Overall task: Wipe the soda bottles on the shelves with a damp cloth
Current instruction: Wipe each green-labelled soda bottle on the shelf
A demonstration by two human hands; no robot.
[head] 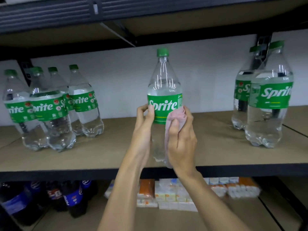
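Right hand [180, 137] nearest: fingers curled round pink cloth [175, 116], pressing it on right flank of Sprite bottle [164, 90] at label height. Left hand [144, 120] on bottle's left flank, fingers wrapped round label, holding it. Bottle upright, long axis vertical, at front edge of shelf [116, 155]; base resting or lifted, cannot tell. Judgement: next stroke runs along that axis, toward neck or base; cloth hand travels, left hand turns bottle. Sprite cluster [50, 110] left of bottle, farther back; Sprite pair [266, 100] right of it.
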